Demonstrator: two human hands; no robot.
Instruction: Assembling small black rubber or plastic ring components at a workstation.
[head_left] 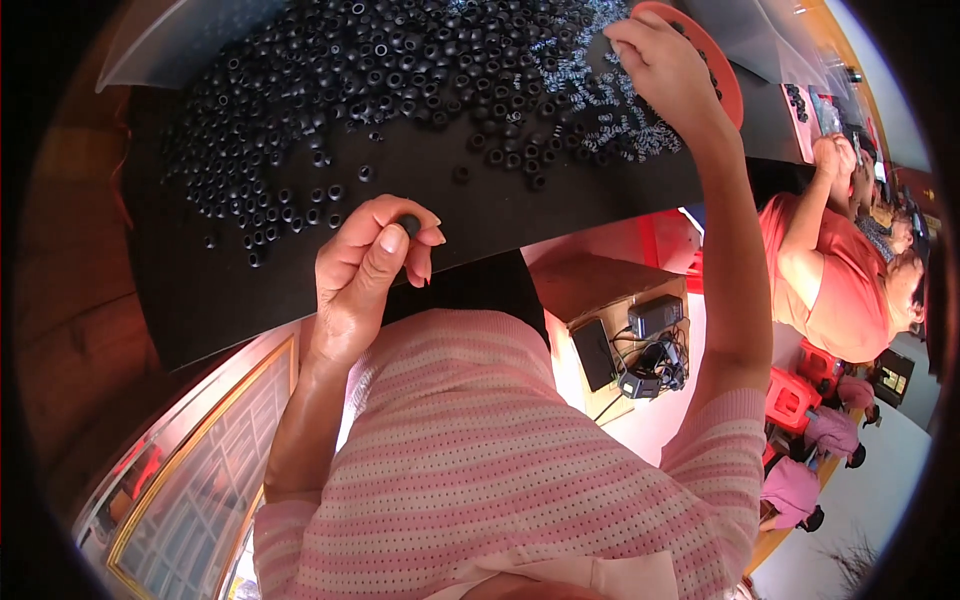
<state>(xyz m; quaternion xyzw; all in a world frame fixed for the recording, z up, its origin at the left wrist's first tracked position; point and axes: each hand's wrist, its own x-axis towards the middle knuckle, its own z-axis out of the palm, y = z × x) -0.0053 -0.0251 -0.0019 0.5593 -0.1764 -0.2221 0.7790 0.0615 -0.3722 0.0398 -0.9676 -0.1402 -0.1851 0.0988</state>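
Note:
My left hand point(370, 265) is closed, pinching a small round black plastic piece point(408, 224) between thumb and forefinger just over the table's near edge. At the far right my right hand point(665, 70) is stretched out over small metal springs point(630, 135), beside an orange-red basin point(735, 95). Its fingertips are drawn together, and whatever may be between them is too small to tell. A wide heap of black hollow caps point(370, 75) covers the far part of the table, with stray ones scattered toward me.
The black table point(420, 170) carries a clear plastic bin point(150, 50) at its far left. Below its edge, a cardboard box point(590, 285) holds power adapters and cables point(655, 360). Other people sit to the right, the nearest in an orange shirt point(840, 290), near red stools point(790, 400).

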